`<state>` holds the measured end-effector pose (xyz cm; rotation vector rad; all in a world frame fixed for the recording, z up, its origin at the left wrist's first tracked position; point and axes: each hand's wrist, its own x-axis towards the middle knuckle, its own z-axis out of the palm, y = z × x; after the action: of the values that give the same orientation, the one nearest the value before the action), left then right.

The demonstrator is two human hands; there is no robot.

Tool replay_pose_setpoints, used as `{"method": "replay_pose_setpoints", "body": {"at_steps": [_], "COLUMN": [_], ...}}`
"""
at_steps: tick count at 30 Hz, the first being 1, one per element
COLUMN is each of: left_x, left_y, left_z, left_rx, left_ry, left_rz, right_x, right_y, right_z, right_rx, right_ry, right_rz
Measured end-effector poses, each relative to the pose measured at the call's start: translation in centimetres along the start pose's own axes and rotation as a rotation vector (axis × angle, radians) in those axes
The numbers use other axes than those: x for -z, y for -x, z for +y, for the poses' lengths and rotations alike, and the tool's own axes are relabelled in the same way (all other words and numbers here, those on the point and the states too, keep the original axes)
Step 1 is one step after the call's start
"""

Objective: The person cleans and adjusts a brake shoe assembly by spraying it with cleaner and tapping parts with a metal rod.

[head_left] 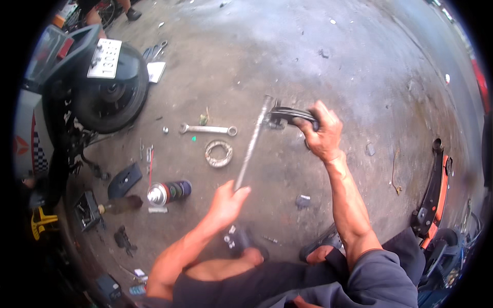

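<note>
My left hand (226, 205) is closed around the lower end of a long, thin metal rod (253, 141), which slants up and away; motion blurs it somewhat. The rod's far end is right beside a curved black part (288, 114) with stacked edges, whose exact kind I cannot make out. My right hand (324, 132) grips that part at its right end, holding it above the concrete floor. Left of the rod, a combination wrench (208, 129) and a pale ring (219, 164) lie on the floor. A spray can (177, 190) with a red straw lies nearer me.
A scooter (110, 97) stands at the left, its rear wheel towards me. Around it lie a black plastic piece (125, 180), a bottle (120, 205) and a sheet of paper (155, 72). An orange-and-black jack (436, 197) is at the right. Another person's foot (133, 14) shows at the far left.
</note>
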<state>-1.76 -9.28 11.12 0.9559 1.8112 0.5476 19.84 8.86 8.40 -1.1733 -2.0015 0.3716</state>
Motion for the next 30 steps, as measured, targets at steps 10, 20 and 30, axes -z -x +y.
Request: {"method": "replay_pose_setpoints", "body": {"at_steps": [10,20,30], "left_x": [2.8,4.8,3.3], "left_y": [-1.2,-2.3,-3.3], "left_z": [-0.3,-1.6,-1.0], "left_rx": [-1.006,-0.603,-0.316], "left_ry": [-0.562,-0.328,-0.397], "left_rz": [0.442,0.745,0.617], "right_x": [0.7,-1.3,-1.9], "right_y": [0.3,1.3,2.1], "right_z": [-0.9,-1.5,-0.1], "right_rx": [-0.052,-0.293,-0.324], "right_ry": [-0.020,-0.464,-0.461], "right_rz": [0.071,0.319,0.376]}}
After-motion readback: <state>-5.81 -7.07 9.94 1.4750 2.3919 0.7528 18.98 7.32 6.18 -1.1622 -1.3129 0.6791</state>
